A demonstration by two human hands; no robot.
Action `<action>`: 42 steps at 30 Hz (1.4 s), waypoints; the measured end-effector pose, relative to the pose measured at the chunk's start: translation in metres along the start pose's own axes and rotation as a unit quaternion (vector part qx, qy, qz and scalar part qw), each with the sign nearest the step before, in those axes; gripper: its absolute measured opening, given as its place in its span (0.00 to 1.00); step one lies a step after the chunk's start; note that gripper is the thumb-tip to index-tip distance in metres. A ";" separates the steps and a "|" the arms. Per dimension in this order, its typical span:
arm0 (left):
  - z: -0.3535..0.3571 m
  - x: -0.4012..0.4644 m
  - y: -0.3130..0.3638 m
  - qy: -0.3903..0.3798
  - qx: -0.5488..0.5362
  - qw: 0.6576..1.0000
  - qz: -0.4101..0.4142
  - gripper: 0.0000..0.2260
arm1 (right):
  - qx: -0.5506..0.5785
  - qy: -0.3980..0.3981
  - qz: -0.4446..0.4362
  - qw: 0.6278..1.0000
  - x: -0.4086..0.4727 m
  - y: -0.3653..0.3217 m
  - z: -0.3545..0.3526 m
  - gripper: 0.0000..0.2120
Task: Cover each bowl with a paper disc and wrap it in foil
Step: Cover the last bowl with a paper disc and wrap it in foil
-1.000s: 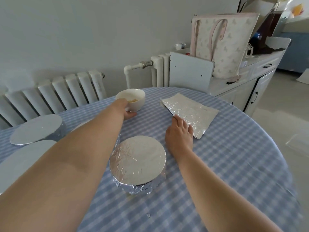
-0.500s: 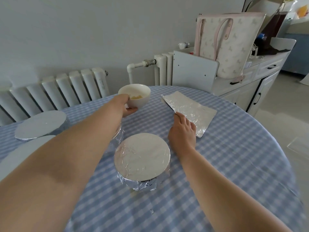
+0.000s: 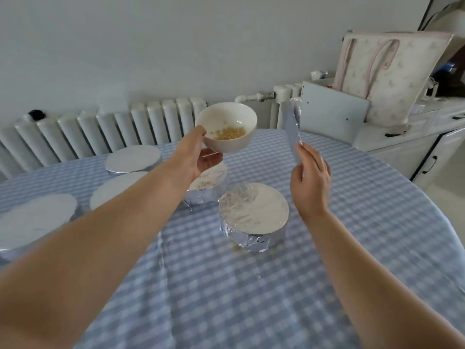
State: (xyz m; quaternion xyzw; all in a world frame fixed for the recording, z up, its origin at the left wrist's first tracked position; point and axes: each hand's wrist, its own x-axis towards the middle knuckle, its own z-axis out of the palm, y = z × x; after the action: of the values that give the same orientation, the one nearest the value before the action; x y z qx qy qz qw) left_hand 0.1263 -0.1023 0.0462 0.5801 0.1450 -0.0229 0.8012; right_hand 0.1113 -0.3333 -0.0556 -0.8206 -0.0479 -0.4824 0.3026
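The left hand (image 3: 198, 154) grips the bowl (image 3: 226, 127) at its near side, thumb at the rim and fingers curled beneath, holding it clear of the table (image 3: 327, 248). The bowl is uncovered and contains a small yellow portion. The right hand (image 3: 310, 182) pinches the lower edge of the foil sheet (image 3: 293, 127), which stands nearly edge-on and upright. Both arms extend forward over the table. Below the hands, a wrapped bowl (image 3: 254, 217) sits on the checked cloth; four more wrapped bowls (image 3: 133, 159) lie to the left.
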 end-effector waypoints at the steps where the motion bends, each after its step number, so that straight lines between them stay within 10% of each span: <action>1: -0.007 -0.011 0.002 0.000 0.007 1.000 0.009 0.13 | 0.017 0.004 -0.013 1.000 0.004 -0.011 -0.005 0.19; 10: -0.081 -0.097 -0.008 -0.014 0.074 0.997 -0.023 0.11 | 0.114 0.012 -0.162 0.980 -0.016 -0.118 -0.049 0.17; 18: -0.151 -0.135 -0.058 -0.011 0.095 0.993 -0.061 0.11 | 0.154 -0.186 -0.273 0.931 -0.094 -0.170 -0.066 0.35; 27: -0.196 -0.173 -0.073 -0.104 0.151 0.983 -0.022 0.08 | 0.161 -0.229 -0.325 0.903 -0.141 -0.205 -0.073 0.16; 38: -0.244 -0.176 -0.068 0.036 0.116 0.991 -0.055 0.22 | 0.204 -0.279 -0.256 0.903 -0.146 -0.213 -0.085 0.15; 42: -0.248 -0.173 -0.041 0.150 0.166 0.968 0.109 0.14 | 0.163 -0.355 -0.103 0.915 -0.097 -0.219 -0.091 0.14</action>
State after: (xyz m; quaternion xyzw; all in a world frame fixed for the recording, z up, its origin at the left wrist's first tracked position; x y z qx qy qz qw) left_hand -0.0985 0.0933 -0.0175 0.7144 0.1933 0.1284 0.6601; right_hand -0.0908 -0.1845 -0.0048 -0.8678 -0.3140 -0.1734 0.3438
